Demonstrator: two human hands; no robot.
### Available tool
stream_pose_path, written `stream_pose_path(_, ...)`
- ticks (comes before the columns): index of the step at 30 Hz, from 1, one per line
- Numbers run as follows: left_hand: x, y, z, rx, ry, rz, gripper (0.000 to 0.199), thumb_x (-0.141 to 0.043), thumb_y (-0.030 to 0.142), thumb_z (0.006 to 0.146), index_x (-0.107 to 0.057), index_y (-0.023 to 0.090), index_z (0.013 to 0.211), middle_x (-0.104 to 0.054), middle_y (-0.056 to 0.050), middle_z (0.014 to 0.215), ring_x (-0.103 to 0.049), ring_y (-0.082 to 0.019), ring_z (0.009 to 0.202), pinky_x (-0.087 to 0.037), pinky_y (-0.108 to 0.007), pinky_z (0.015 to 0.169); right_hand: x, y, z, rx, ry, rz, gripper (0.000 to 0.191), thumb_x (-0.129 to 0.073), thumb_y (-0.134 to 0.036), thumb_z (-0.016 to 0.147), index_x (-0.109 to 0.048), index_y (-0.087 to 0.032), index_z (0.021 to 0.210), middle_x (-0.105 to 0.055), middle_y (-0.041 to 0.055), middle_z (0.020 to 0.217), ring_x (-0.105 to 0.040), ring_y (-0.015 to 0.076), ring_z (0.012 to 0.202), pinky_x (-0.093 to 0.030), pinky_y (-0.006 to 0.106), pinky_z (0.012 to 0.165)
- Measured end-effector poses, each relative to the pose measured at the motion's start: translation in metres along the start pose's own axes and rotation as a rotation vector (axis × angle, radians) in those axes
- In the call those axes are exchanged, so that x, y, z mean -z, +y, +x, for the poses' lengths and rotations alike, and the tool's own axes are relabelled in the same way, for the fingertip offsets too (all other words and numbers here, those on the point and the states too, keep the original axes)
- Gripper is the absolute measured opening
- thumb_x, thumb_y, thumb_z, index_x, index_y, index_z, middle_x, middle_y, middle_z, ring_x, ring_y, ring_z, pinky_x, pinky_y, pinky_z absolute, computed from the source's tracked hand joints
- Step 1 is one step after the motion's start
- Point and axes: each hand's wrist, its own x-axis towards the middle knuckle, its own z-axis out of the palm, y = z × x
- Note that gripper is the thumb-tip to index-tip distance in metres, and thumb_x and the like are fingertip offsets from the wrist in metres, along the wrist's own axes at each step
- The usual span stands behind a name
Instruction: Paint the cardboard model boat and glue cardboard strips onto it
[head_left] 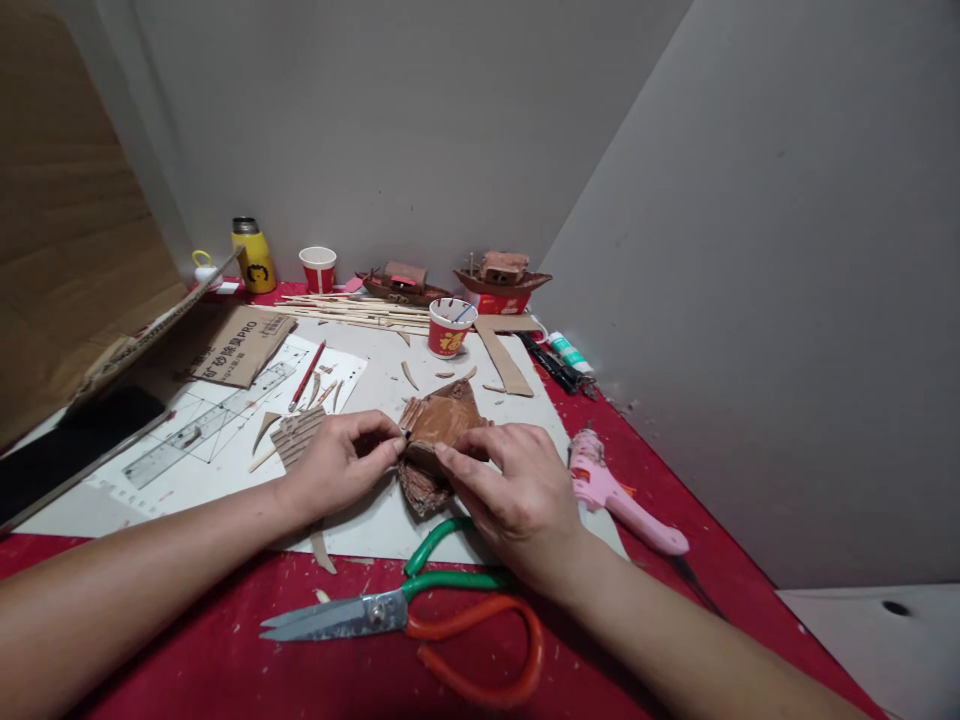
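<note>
A small brown model boat (450, 418) of painted cardboard, with a curved roof, stands on the white paper in front of me. My left hand (346, 455) is closed in a pinch, its fingertips touching the boat's left side by the roof edge. Between them, any small piece is too tiny to make out. From the right, my right hand (517, 480) grips the roof, thumb at its near edge. Part of the boat's right side is hidden behind those fingers. Green-and-red-handled scissors (375, 612) lie just below, partly under my right hand.
A pink glue gun (622, 500) lies at right. Behind stand a red paper cup (450, 335), two finished-looking model boats (504, 270), thin wooden sticks (352, 310) and a yellow bottle (253, 262). At left are a ruler (202, 430), a red pencil (307, 375), cardboard scraps (289, 438) and a dark tablet-like device (82, 450).
</note>
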Motion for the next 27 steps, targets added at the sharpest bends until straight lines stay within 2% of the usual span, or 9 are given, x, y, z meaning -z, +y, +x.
stream_pose_path(8,0.0005,-0.0004,0.0003,0.113,-0.062,0.000,0.015,-0.058,0.025,0.085,-0.065,0.016,0.074,-0.065,0.000,0.066,-0.056,-0.013,0.061,-0.043,-0.025,0.058,-0.0003,-0.0003,-0.0010,-0.003,-0.027,-0.007,0.016,-0.054,-0.016,0.097,-0.069,-0.017,0.101,-0.070,0.0083,0.084,-0.055,0.0202,0.077,-0.038,0.034,0.071)
stream_pose_path(15,-0.0028,-0.0035,0.0004,0.190,-0.139,0.024,0.022,-0.063,0.031,0.081,-0.053,0.019,0.065,-0.056,0.003,0.062,-0.047,-0.013,0.061,-0.037,-0.025,0.060,-0.0008,-0.0013,-0.0011,-0.012,-0.046,0.008,0.015,-0.056,-0.016,0.097,-0.070,-0.014,0.100,-0.069,0.0109,0.086,-0.055,0.0220,0.079,-0.037,0.034,0.072)
stream_pose_path(20,-0.0060,-0.0055,0.0015,0.274,-0.156,0.031,0.030,-0.065,0.033,0.079,-0.045,0.020,0.059,-0.048,0.006,0.056,-0.042,-0.012,0.058,-0.032,-0.025,0.057,-0.0023,-0.0008,-0.0022,-0.008,-0.049,0.015,0.015,-0.058,-0.016,0.095,-0.072,-0.012,0.101,-0.068,0.0116,0.087,-0.054,0.0226,0.080,-0.036,0.035,0.071)
stream_pose_path(27,-0.0073,-0.0059,0.0017,0.319,-0.176,0.024,0.032,-0.062,0.032,0.077,-0.041,0.021,0.057,-0.041,0.007,0.052,-0.037,-0.011,0.055,-0.027,-0.026,0.053,-0.0021,-0.0007,-0.0021,-0.007,-0.033,0.014,0.015,-0.057,-0.016,0.096,-0.071,-0.014,0.100,-0.068,0.0104,0.086,-0.053,0.0218,0.080,-0.036,0.035,0.072)
